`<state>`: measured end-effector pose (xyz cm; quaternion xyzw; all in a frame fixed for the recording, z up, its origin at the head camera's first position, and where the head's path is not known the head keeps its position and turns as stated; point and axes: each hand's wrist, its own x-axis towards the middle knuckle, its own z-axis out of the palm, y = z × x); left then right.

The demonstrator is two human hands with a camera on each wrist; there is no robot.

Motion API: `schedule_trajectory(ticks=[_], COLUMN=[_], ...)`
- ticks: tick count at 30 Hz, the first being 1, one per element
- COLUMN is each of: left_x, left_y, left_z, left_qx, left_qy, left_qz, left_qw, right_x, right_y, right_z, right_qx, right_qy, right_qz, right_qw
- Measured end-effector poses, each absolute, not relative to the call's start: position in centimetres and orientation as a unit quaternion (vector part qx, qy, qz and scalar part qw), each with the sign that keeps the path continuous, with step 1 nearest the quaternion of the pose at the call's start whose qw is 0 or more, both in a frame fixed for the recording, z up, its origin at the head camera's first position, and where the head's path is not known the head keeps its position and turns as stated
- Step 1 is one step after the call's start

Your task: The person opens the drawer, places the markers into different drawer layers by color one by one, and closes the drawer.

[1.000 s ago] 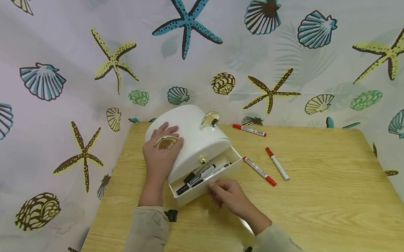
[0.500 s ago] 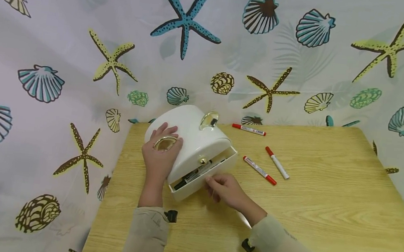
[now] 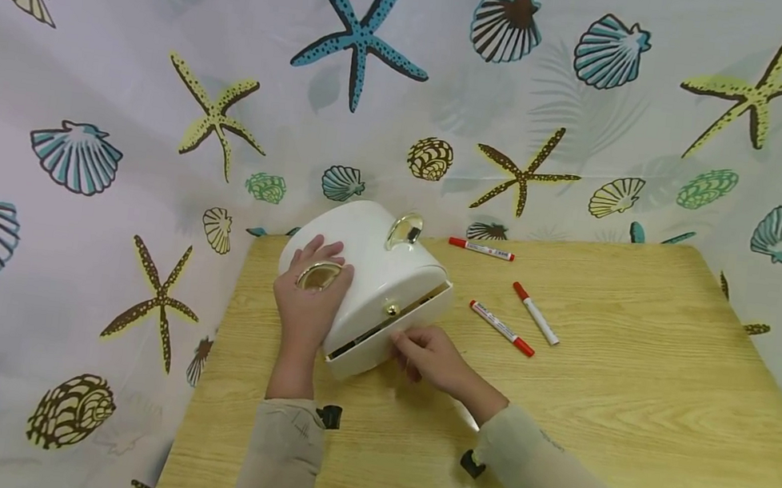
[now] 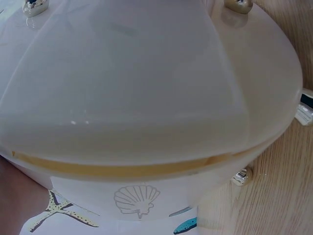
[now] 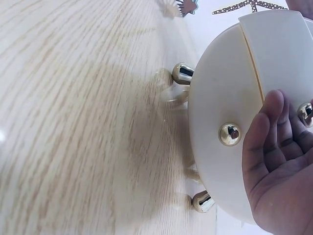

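A white rounded drawer box [image 3: 363, 237] with gold trim stands on the table. My left hand [image 3: 309, 291] rests on its top with spread fingers, around one gold ring handle [image 3: 320, 276]. The drawer [image 3: 367, 352] stands out slightly at the front, leaving a narrow gap; the markers inside are mostly hidden. My right hand [image 3: 432, 357] is at the drawer front, thumb and curled fingers at the gold drawer knob [image 5: 305, 115] in the right wrist view. The left wrist view shows mostly the white box [image 4: 137, 88] close up.
A red-capped marker [image 3: 480, 249] lies behind the box on the right. Two more, a red marker [image 3: 501, 328] and a white marker with a red cap [image 3: 536, 314], lie right of it on the wooden table [image 3: 637, 369]. A seashell-patterned curtain [image 3: 345, 142] hangs behind.
The right hand has moved back and left, and the drawer has slid inward with it. The black markers inside have gone mostly out of sight. The left hand stays on the box.
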<state>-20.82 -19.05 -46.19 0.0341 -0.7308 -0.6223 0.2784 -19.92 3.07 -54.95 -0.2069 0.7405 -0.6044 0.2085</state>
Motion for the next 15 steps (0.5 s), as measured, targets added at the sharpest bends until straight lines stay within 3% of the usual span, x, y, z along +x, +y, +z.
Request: schedule_trajectory(ticks=[15], left_x=[-20.56], left_y=[-19.16], left_z=[-46.09], left_qx=[0.039], left_qy=[-0.743], left_qz=[-0.613], left_qw=[0.265], right_x=[-20.78], right_y=[2.64], right_z=[-55.16], right_qx=[-0.207], right_qy=[0.739], right_qz=[-0.603], right_qw=[0.22])
